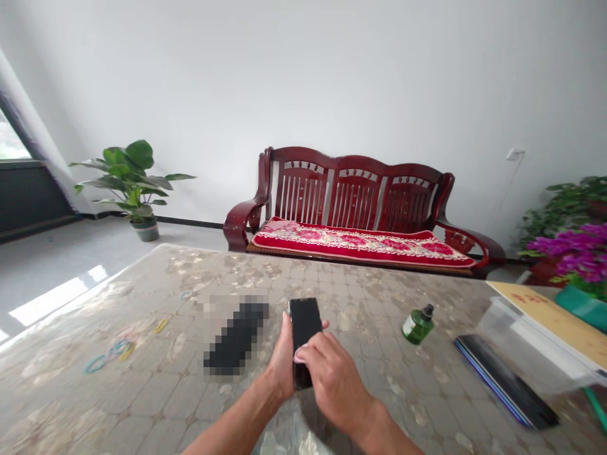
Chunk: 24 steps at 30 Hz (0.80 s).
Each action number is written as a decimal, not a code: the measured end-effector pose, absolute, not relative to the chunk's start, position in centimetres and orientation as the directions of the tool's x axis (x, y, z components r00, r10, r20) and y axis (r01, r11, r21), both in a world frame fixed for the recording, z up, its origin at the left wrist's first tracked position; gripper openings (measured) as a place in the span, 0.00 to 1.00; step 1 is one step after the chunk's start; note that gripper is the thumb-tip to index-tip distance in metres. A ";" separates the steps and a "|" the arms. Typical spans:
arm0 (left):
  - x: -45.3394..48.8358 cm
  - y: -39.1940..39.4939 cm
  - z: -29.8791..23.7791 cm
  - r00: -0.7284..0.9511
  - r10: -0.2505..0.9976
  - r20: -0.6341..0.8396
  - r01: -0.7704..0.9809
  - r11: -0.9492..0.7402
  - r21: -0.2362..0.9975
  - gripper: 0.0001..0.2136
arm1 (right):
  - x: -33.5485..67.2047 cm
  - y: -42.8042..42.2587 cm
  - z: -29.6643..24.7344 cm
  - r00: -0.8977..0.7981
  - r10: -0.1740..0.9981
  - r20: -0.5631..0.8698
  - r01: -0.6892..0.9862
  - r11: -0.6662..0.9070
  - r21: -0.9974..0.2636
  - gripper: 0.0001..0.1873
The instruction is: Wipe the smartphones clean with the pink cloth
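A black smartphone with a dark screen is held upright over the patterned table. My left hand wraps round its left edge and back. My right hand lies over the phone's lower part, fingers curled, a fingertip touching the screen. A dark oblong object, blurred out, lies on the table just left of the phone.
A small green bottle lies to the right. A dark flat device and a clear plastic box sit at the far right. Coloured rubber bands are scattered left. A red wooden bench stands behind the table.
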<state>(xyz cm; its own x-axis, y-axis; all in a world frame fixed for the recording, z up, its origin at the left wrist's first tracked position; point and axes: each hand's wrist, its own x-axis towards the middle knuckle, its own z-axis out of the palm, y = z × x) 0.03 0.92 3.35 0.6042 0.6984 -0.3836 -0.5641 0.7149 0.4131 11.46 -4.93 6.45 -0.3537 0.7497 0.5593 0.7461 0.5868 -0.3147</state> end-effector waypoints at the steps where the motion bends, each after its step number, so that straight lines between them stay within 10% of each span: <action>1: 0.0 1.0 3.3 0.621 0.682 -0.386 -0.556 0.731 0.396 0.38 | 11.5 -5.5 6.3 -0.373 0.747 0.550 0.736 0.599 -0.316 0.15; 24: -0.8 2.9 4.6 0.494 0.800 -0.340 -0.782 0.580 0.229 0.29 | 12.7 -5.3 6.0 -0.048 0.682 0.730 0.733 0.520 -0.438 0.17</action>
